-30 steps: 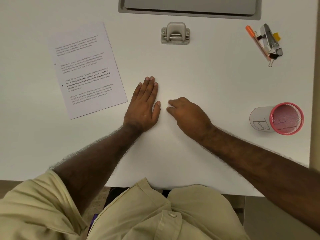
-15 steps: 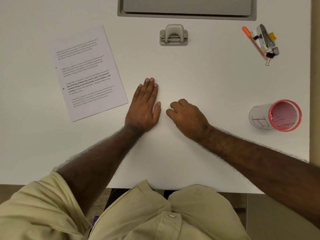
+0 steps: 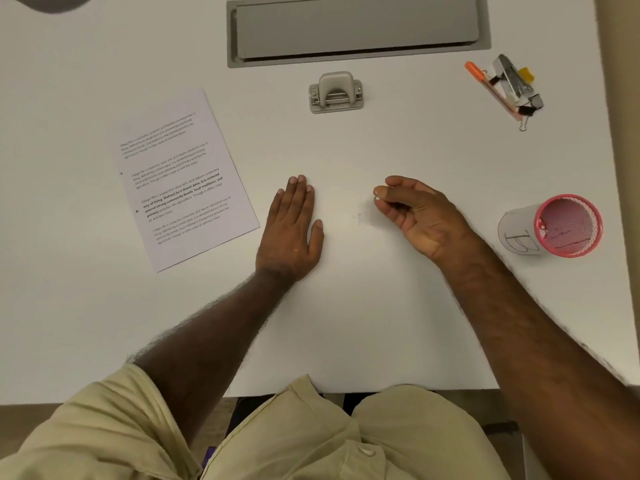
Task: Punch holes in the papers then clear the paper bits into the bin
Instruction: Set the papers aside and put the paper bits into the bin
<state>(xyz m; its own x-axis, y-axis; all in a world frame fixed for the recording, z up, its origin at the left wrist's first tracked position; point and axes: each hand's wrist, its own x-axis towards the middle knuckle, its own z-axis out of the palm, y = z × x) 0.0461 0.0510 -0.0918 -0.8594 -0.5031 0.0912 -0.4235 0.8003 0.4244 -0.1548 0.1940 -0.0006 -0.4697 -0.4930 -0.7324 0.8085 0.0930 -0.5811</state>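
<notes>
The printed sheet of paper [image 3: 180, 178] lies at an angle on the white table's left, two punched holes on its left edge. A grey hole punch [image 3: 336, 92] stands at the back centre. My left hand [image 3: 292, 226] rests flat on the table, fingers together, holding nothing. My right hand [image 3: 415, 213] is lifted a little and turned on its side, thumb and fingertips pinched on tiny white paper bits [image 3: 378, 195]. A few faint bits [image 3: 359, 216] lie on the table between my hands. The pink mesh bin [image 3: 557, 226] lies on its side at the right, its mouth facing me.
A grey recessed cable tray [image 3: 356, 26] runs along the table's back. At the back right lie an orange pen [image 3: 485, 85], a stapler [image 3: 512, 79] and a binder clip. The table's right edge [image 3: 613, 202] is close to the bin.
My right hand has lifted off the table, rolled onto its side and moved right, away from my left hand, with paper bits pinched in its fingertips. My left hand stays flat.
</notes>
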